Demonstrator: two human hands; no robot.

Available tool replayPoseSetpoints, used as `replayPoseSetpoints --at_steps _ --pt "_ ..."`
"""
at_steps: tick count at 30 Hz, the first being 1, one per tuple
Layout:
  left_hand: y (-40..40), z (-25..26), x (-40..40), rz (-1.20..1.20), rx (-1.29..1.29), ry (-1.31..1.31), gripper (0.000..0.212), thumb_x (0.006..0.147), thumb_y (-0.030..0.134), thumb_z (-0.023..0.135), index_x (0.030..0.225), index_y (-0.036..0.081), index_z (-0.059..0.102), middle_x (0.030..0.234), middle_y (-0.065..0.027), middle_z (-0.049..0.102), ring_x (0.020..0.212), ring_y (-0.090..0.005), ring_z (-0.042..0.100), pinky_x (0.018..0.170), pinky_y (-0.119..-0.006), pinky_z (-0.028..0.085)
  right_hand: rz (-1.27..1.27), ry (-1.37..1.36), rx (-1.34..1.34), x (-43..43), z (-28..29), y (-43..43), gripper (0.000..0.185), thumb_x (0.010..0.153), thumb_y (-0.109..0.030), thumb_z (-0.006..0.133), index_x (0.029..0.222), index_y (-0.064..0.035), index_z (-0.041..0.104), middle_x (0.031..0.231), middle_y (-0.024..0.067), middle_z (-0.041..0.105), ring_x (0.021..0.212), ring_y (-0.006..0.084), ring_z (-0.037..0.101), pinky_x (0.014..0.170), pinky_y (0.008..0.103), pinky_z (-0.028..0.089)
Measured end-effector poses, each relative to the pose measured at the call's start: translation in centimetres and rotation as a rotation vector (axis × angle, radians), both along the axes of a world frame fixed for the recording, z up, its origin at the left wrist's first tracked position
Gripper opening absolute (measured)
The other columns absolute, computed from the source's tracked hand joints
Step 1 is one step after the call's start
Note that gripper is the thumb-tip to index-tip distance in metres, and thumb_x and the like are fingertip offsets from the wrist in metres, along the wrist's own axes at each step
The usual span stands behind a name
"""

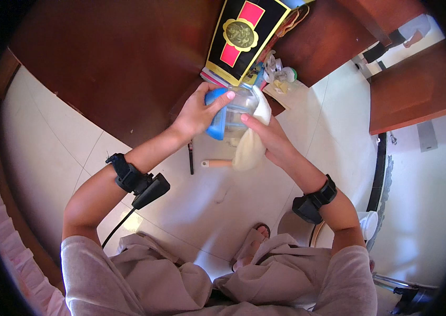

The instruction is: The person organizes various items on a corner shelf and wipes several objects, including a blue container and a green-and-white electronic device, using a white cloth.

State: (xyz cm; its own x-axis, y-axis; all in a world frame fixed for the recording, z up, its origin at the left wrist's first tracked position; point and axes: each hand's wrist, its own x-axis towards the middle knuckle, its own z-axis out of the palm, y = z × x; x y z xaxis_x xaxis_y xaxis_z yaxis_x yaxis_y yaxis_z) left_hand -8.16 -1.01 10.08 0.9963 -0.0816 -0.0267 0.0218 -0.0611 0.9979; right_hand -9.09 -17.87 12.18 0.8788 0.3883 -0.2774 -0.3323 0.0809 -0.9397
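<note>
A clear plastic container (239, 103) with a blue lid or base (217, 125) is held sideways between both hands. My left hand (199, 110) grips the blue part, its thumb over the edge. My right hand (269, 134) holds the clear end, with a cream cloth (251, 148) between palm and container; the cloth hangs below. Lower down, partly behind the cloth, lies a light wooden or plastic handle (217, 163) with a hole in its end. A dark pen-like stick (191, 160) lies to the left of that handle.
A black and yellow box or bag (246, 39) stands beyond the hands, with loose items and crumpled plastic (276, 71) beside it. Dark red wooden furniture (108, 59) rises at the upper left. An open wooden door (416, 87) is at the right. Another person (414, 35) is partly visible at upper right.
</note>
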Motion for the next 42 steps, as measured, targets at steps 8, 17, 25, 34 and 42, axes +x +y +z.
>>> replayPoseSetpoints --at_steps 8,17,25,34,42 --pt "0.1 0.0 0.8 0.099 0.009 -0.087 0.051 0.082 0.045 0.042 0.095 -0.004 0.047 0.081 -0.0156 0.055 0.075 -0.0193 0.052 0.071 -0.029 0.041 0.01 -0.027 -0.044 0.3 0.8 0.3 0.055 0.074 -0.019 0.06 0.119 -0.0036 0.031 0.107 0.0059 0.046 0.096 0.014 0.046 0.078 0.0285 0.04" --pt "0.2 0.1 0.4 0.153 0.061 -0.035 0.048 0.083 0.044 0.039 0.094 -0.002 0.047 0.082 -0.0182 0.055 0.077 -0.0245 0.053 0.071 -0.032 0.04 0.033 -0.018 -0.037 -0.3 1.6 1.0 0.056 0.075 -0.019 0.059 0.12 -0.0037 0.03 0.109 0.0058 0.045 0.099 0.0135 0.044 0.081 0.0278 0.038" --pt "-0.5 1.1 0.1 0.217 0.015 -0.043 0.044 0.084 0.04 0.041 0.092 -0.003 0.047 0.078 -0.0174 0.055 0.074 -0.0229 0.053 0.07 -0.031 0.041 -0.014 -0.05 -0.08 -0.9 2.4 1.1 0.054 0.077 -0.019 0.057 0.121 -0.0038 0.029 0.109 0.0059 0.044 0.101 0.0127 0.042 0.083 0.027 0.036" --pt "-0.1 2.3 0.2 0.136 -0.108 0.116 0.048 0.083 0.043 0.041 0.095 -0.003 0.046 0.078 -0.0102 0.053 0.07 -0.0148 0.05 0.067 -0.027 0.041 0.098 -0.151 -0.157 -1.0 3.2 0.5 0.055 0.077 -0.022 0.056 0.121 -0.004 0.029 0.11 0.0065 0.045 0.1 0.0137 0.043 0.082 0.0281 0.037" --pt "-0.3 4.8 -0.5 0.119 -0.259 0.265 0.051 0.079 0.046 0.046 0.095 -0.002 0.045 0.078 -0.0094 0.052 0.067 -0.0133 0.05 0.059 -0.027 0.044 0.099 0.106 -0.074 -1.2 4.8 0.4 0.058 0.074 -0.023 0.059 0.12 -0.0049 0.029 0.104 0.0073 0.047 0.097 0.0148 0.046 0.079 0.0302 0.04"
